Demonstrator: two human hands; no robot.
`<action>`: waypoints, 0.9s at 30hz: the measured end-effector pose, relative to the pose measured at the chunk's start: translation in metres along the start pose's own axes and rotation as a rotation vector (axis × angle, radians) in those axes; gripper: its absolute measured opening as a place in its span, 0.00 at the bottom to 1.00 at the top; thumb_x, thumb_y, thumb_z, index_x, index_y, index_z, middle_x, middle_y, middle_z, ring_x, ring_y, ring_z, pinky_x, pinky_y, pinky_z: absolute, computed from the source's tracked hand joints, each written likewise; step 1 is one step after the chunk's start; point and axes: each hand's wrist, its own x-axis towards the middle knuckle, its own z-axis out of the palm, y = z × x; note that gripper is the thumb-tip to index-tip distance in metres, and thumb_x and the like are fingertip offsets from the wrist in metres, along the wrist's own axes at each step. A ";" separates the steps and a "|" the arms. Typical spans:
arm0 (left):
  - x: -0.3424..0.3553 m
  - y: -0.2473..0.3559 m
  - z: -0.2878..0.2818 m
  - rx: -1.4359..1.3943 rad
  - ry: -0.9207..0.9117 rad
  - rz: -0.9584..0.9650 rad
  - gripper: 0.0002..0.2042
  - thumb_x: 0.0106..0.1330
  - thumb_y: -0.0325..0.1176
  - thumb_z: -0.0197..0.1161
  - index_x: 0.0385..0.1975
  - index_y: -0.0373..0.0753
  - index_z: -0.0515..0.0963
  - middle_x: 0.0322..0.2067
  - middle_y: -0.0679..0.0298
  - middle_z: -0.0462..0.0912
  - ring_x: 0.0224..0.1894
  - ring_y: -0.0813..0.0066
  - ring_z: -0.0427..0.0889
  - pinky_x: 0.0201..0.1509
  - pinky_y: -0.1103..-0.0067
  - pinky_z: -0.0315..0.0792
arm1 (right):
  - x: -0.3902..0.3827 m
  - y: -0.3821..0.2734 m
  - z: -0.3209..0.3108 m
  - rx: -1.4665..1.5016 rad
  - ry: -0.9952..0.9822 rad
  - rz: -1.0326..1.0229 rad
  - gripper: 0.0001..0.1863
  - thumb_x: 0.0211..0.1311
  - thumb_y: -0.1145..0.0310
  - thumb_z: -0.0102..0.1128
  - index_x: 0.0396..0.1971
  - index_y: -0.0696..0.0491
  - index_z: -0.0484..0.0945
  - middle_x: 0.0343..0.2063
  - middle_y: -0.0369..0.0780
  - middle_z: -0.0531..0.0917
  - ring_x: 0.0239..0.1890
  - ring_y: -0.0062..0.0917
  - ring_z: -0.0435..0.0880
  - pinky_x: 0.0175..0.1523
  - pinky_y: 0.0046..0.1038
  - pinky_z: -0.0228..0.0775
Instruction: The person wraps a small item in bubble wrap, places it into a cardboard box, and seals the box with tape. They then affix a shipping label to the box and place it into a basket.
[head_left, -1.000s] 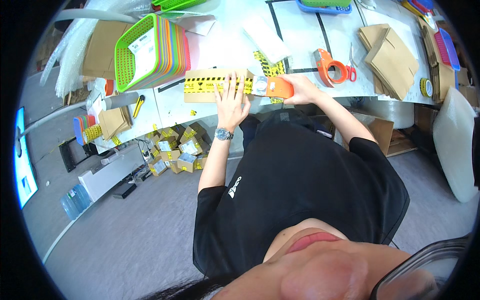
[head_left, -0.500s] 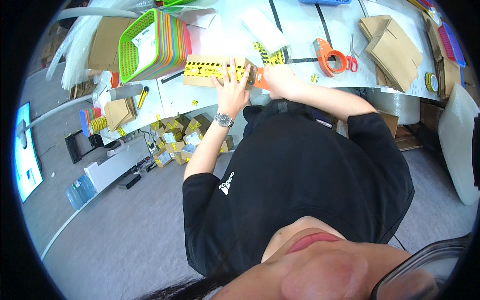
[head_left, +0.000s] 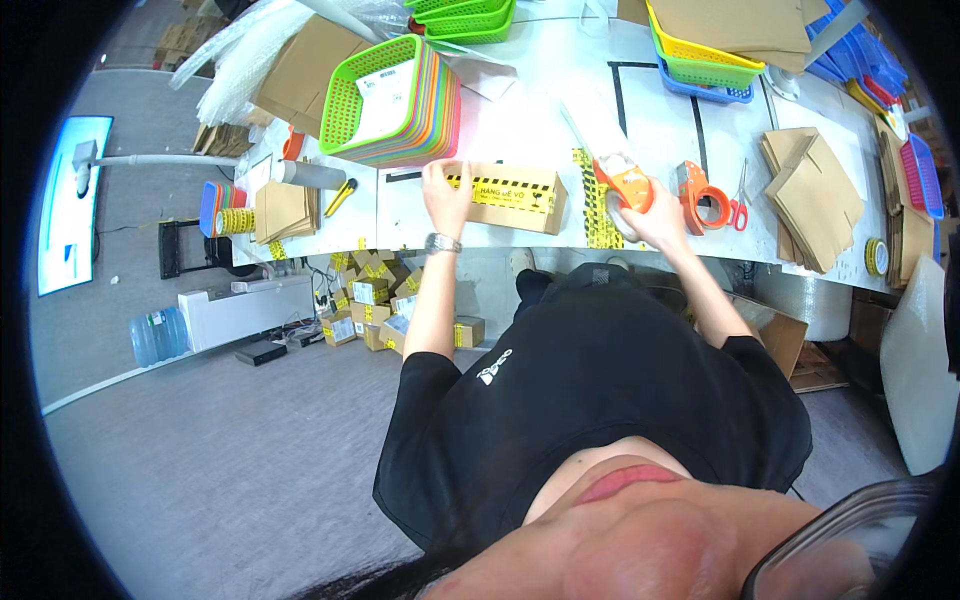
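Note:
A long cardboard box (head_left: 513,216) lies near the table's front edge, with yellow and black printed tape along it. My left hand (head_left: 447,200) grips the box's left end, its fingers bent over the far edge and its wrist wearing a watch. To the right of the box, my right hand (head_left: 655,218) holds an orange tape dispenser (head_left: 630,184), apart from the box. Strips of yellow and black tape (head_left: 603,232) lie on the table between the box and that hand. The right fingers are partly hidden by the dispenser.
Stacked colourful baskets (head_left: 375,100) stand behind my left hand. At the right lie another orange tape dispenser (head_left: 708,205), red scissors (head_left: 738,213) and flat cardboard (head_left: 815,200). A yellow cutter (head_left: 341,197) lies at the left. Taped boxes (head_left: 370,290) are piled beneath the table.
My right hand has moved right with the tape dispenser, away from the box. My left hand has shifted from the box's top to its left end. The whole view has swung.

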 end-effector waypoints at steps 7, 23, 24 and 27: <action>0.006 -0.023 -0.001 0.170 -0.376 -0.304 0.43 0.54 0.68 0.63 0.47 0.25 0.77 0.42 0.41 0.83 0.48 0.50 0.83 0.50 0.65 0.77 | 0.013 -0.023 0.082 0.500 0.381 -0.054 0.31 0.40 0.63 0.70 0.49 0.59 0.76 0.36 0.49 0.86 0.41 0.38 0.87 0.48 0.35 0.77; -0.040 0.111 -0.022 -0.607 -0.448 -0.076 0.28 0.74 0.55 0.48 0.51 0.32 0.74 0.35 0.58 0.83 0.32 0.75 0.83 0.37 0.81 0.76 | -0.032 -0.048 -0.048 0.149 0.116 -0.601 0.38 0.36 0.67 0.67 0.56 0.59 0.72 0.40 0.50 0.83 0.40 0.42 0.85 0.46 0.34 0.77; -0.033 0.120 -0.024 -0.646 -0.605 -0.126 0.25 0.75 0.53 0.48 0.51 0.34 0.75 0.35 0.60 0.82 0.31 0.78 0.82 0.36 0.82 0.75 | -0.042 -0.053 -0.042 0.142 0.085 -0.596 0.40 0.34 0.66 0.68 0.56 0.58 0.72 0.41 0.50 0.83 0.40 0.42 0.85 0.46 0.35 0.77; -0.027 0.122 -0.017 -0.637 -0.851 -0.089 0.21 0.76 0.50 0.49 0.50 0.37 0.77 0.32 0.68 0.79 0.28 0.85 0.78 0.33 0.85 0.73 | -0.054 -0.055 -0.026 0.170 0.067 -0.601 0.40 0.35 0.67 0.69 0.57 0.57 0.71 0.44 0.49 0.83 0.43 0.41 0.85 0.47 0.34 0.78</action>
